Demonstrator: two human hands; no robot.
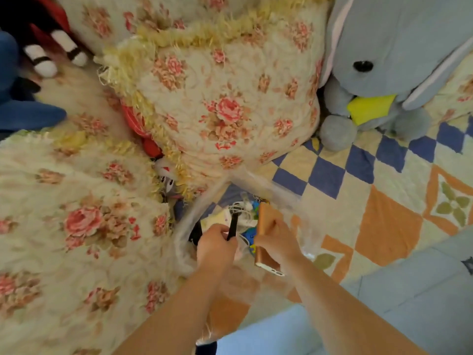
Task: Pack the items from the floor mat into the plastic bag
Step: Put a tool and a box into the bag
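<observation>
left hand grip: left hand (217, 245) has its fingers curled tight round a slim black stick-like item (233, 224), held upright over the mouth of the plastic bag (183, 226); the blur makes it hard to name, perhaps a handle of some kind.
right hand grip: right hand (275, 239) clasps a flat rose-gold power bank (265, 217), fingers wrapped over its broad face; the far end dips into the bag's mouth, and the white end with ports sticks out towards the person, below the wrist.
plastic bag: clear, mouth wide open, sitting on the floor mat (384, 221); both hands are at its opening, side by side.
inside the bag: white cables (243, 208) tangled at the far side, blue pieces (247, 235) between the two hands, and a pale packet (213, 219) just left of the black item.
floor mat: a patchwork of orange, cream and blue squares, lying under the bag and spreading out to its right.
floral quilts (217, 111): heaped beyond and left of the bag, crowding up to its rim.
grey plush toy (378, 47): well beyond the bag to the right, propped against the quilts.
tile floor (409, 290): pale blue, on the near right of the bag.
</observation>
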